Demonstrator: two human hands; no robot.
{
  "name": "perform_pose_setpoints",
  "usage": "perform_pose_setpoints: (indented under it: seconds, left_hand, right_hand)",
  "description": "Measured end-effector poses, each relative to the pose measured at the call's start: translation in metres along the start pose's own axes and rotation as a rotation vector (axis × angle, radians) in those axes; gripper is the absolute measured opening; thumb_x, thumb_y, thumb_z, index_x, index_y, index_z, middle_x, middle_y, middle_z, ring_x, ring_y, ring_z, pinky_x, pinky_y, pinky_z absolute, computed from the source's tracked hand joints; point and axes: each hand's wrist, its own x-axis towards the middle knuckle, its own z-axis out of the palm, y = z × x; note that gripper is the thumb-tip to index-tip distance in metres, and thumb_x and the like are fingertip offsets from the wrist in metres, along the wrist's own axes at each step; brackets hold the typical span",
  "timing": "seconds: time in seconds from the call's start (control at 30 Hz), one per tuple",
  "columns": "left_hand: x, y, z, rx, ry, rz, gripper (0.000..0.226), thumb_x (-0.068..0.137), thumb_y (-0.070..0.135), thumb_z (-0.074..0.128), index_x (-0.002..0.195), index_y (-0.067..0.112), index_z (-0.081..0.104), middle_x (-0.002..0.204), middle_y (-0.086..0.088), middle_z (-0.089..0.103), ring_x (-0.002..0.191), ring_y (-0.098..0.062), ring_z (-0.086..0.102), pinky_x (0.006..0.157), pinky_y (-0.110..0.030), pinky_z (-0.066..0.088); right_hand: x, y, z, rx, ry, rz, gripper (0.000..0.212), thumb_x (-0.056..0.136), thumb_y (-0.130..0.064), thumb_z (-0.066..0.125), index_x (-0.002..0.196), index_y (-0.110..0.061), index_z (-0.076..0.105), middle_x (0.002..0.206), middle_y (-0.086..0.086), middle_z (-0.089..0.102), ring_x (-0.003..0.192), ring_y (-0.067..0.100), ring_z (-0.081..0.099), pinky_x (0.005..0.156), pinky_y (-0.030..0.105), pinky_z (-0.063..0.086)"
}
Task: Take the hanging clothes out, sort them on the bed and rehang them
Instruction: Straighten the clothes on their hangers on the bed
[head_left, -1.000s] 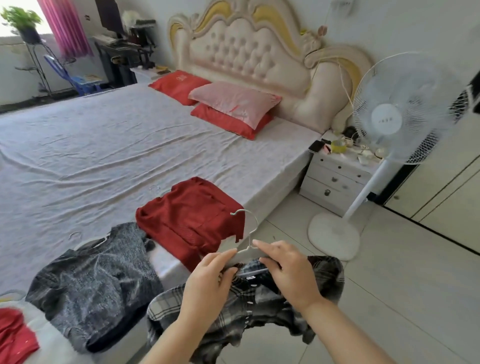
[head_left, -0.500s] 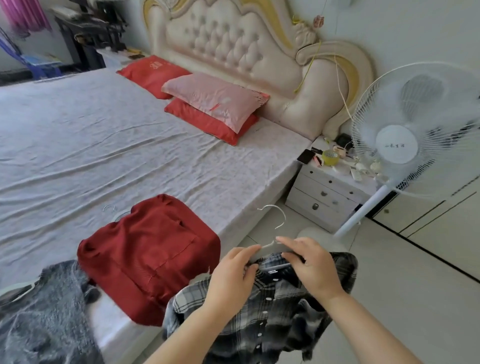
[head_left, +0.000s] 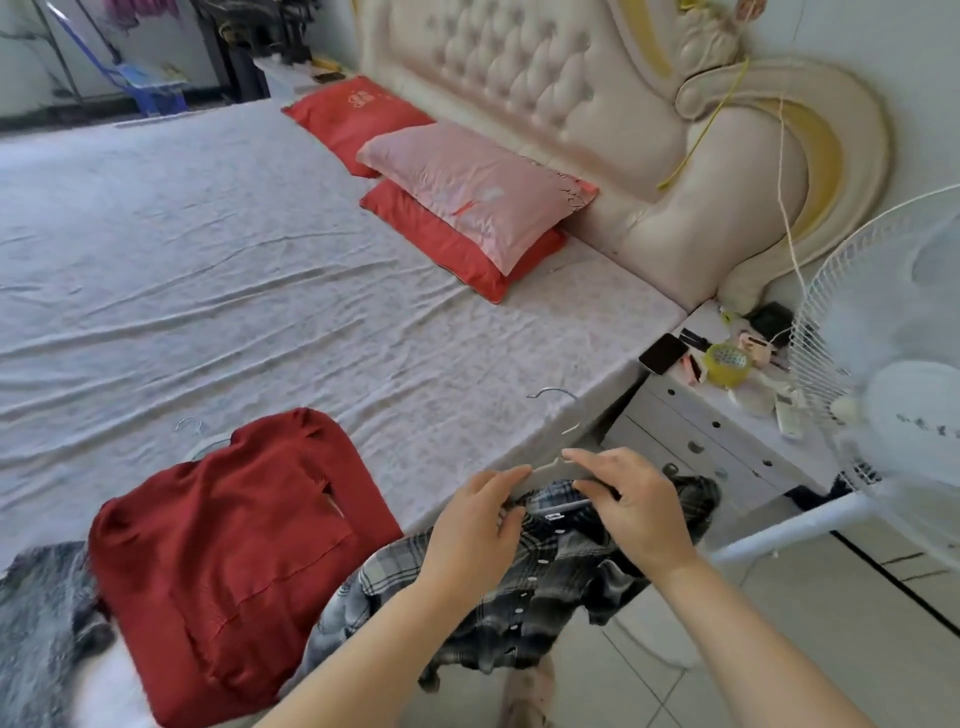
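A dark plaid shirt (head_left: 524, 597) hangs on a white hanger (head_left: 558, 431) beside the bed edge, its hook pointing up. My left hand (head_left: 475, 525) pinches the shirt's collar and the hanger's left side. My right hand (head_left: 631, 506) grips the hanger's right side over the collar. On the bed (head_left: 234, 291) lies a red sweater (head_left: 234, 545) with a hanger hook (head_left: 192, 426) sticking out at its top. A grey knit garment (head_left: 41, 618) lies at the left edge.
Red and pink pillows (head_left: 467, 208) lie against the padded headboard. A white nightstand (head_left: 727, 415) with a phone and small items stands right of the bed. A white standing fan (head_left: 883, 374) is at the far right on the tiled floor.
The view has shifted right and closer to the bed. Both hands keep hold of the plaid shirt and hanger, now raised slightly over the bed edge.
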Motion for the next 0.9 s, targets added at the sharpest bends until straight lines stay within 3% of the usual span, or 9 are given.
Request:
perform_pose_setpoints:
  seconds: [0.1, 0.27, 0.37, 0.5, 0.73, 0.9]
  left_hand:
    - [0.038, 0.011, 0.018, 0.000, 0.038, -0.064, 0.044, 0.092, 0.018, 0.050, 0.133, 0.033, 0.044, 0.114, 0.019, 0.044, 0.091, 0.003, 0.041, 0.071, 0.001, 0.032]
    - [0.090, 0.020, 0.030, 0.016, 0.115, -0.144, 0.042, 0.093, 0.019, 0.049, 0.133, 0.032, 0.044, 0.121, 0.014, 0.048, 0.095, 0.003, 0.038, 0.081, -0.012, 0.030]
    - [0.116, 0.016, 0.027, 0.033, 0.152, -0.165, 0.042, 0.093, 0.018, 0.050, 0.133, 0.029, 0.045, 0.121, 0.013, 0.048, 0.094, 0.005, 0.037, 0.079, -0.005, 0.028]
    - [0.151, 0.000, 0.016, 0.027, 0.202, -0.175, 0.041, 0.091, 0.014, 0.052, 0.131, 0.026, 0.049, 0.116, 0.013, 0.050, 0.086, 0.009, 0.037, 0.076, 0.006, 0.028]
    - [0.207, -0.047, -0.022, 0.005, 0.275, -0.256, 0.041, 0.091, 0.013, 0.053, 0.129, 0.026, 0.050, 0.108, 0.018, 0.045, 0.084, 0.008, 0.038, 0.074, 0.008, 0.027]
    - [0.242, -0.085, -0.057, 0.003, 0.301, -0.318, 0.039, 0.090, 0.011, 0.053, 0.128, 0.022, 0.052, 0.115, 0.009, 0.052, 0.090, 0.000, 0.043, 0.076, 0.004, 0.029]
  right_hand:
    - [0.041, 0.035, -0.010, 0.017, -0.055, -0.035, 0.038, 0.079, -0.004, 0.070, 0.112, -0.021, 0.068, 0.082, -0.001, 0.061, 0.078, 0.018, 0.059, 0.071, 0.031, 0.052]
    - [0.103, 0.069, -0.017, 0.050, -0.127, -0.121, 0.037, 0.077, -0.001, 0.071, 0.109, -0.018, 0.069, 0.081, 0.002, 0.064, 0.076, 0.020, 0.060, 0.071, 0.028, 0.049]
    - [0.135, 0.079, -0.010, 0.069, -0.154, -0.144, 0.036, 0.076, -0.001, 0.071, 0.108, -0.017, 0.070, 0.079, 0.002, 0.063, 0.074, 0.018, 0.058, 0.068, 0.018, 0.042]
    - [0.176, 0.085, 0.010, 0.127, -0.188, -0.126, 0.035, 0.078, 0.000, 0.069, 0.108, -0.019, 0.070, 0.076, -0.005, 0.057, 0.074, 0.014, 0.054, 0.066, 0.019, 0.040]
    - [0.254, 0.069, 0.059, 0.151, -0.256, -0.125, 0.036, 0.079, -0.002, 0.069, 0.109, -0.021, 0.069, 0.077, -0.005, 0.056, 0.074, 0.012, 0.053, 0.066, 0.016, 0.040]
    - [0.311, 0.052, 0.102, 0.139, -0.329, -0.159, 0.034, 0.079, -0.004, 0.069, 0.109, -0.020, 0.070, 0.079, -0.002, 0.058, 0.074, 0.011, 0.051, 0.066, 0.014, 0.037]
